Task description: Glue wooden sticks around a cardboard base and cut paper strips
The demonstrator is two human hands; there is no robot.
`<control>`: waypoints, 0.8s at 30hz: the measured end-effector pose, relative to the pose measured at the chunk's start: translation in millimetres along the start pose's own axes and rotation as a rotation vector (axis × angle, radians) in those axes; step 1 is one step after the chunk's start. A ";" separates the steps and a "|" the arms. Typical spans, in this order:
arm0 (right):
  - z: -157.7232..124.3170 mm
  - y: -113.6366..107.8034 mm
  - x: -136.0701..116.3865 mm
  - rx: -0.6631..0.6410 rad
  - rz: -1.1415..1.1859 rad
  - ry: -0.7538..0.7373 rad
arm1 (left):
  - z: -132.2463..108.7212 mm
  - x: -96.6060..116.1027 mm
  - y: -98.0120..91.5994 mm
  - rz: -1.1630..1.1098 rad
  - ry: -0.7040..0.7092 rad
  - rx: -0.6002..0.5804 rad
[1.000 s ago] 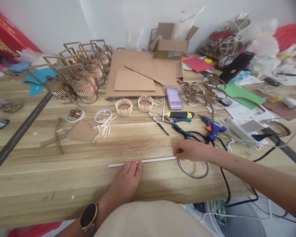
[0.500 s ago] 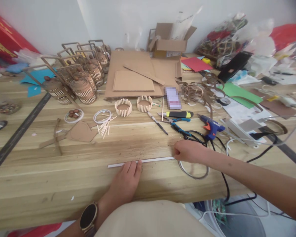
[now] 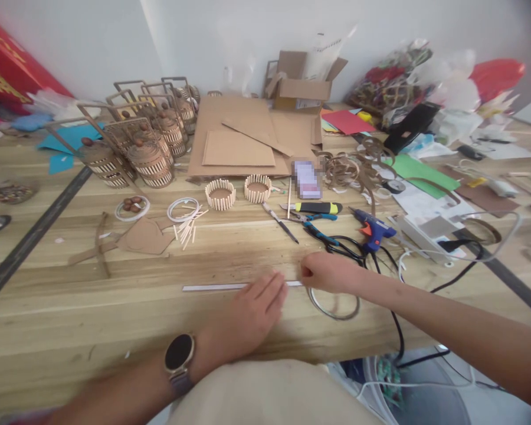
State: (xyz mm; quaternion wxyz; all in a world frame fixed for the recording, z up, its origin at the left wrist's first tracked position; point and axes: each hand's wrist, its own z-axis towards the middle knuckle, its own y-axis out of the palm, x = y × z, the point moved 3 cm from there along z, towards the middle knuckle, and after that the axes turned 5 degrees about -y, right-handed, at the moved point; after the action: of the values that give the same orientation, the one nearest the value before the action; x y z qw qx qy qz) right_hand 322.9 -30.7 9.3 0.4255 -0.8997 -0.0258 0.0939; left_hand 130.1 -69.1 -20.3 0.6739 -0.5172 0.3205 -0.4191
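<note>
A long thin white strip (image 3: 212, 287) lies flat on the wooden table (image 3: 115, 319), running left to right. My right hand (image 3: 325, 273) is closed on the strip's right end, pinching it against the table. My left hand (image 3: 250, 316), with a watch on the wrist, lies flat with its fingers stretched out over the strip near that same end. A thin ring (image 3: 334, 307) lies just below my right wrist.
Beyond the strip lie a blue glue gun (image 3: 374, 229), blue-handled pliers (image 3: 321, 233), a yellow-and-black knife (image 3: 314, 208), two small stick-walled rings (image 3: 239, 192), loose sticks (image 3: 186, 229), cardboard sheets (image 3: 243, 139) and several brown lantern-like models (image 3: 137, 147). Black cables run off the table edge at right.
My left hand has slid right along the strip, from its middle to close beside my right hand. The right hand keeps its hold on the strip's end.
</note>
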 end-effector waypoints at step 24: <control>0.0 1.7 -4.4 0.034 0.234 -0.164 | -69.7 -54.0 0.9 0.110 -0.307 -0.199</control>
State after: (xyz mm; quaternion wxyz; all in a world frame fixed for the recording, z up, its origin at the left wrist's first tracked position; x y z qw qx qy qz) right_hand 318.4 -32.3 8.6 0.4232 -0.8786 0.0461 0.2164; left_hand 46.1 -50.5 -39.3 0.6821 -0.6209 0.2817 -0.2642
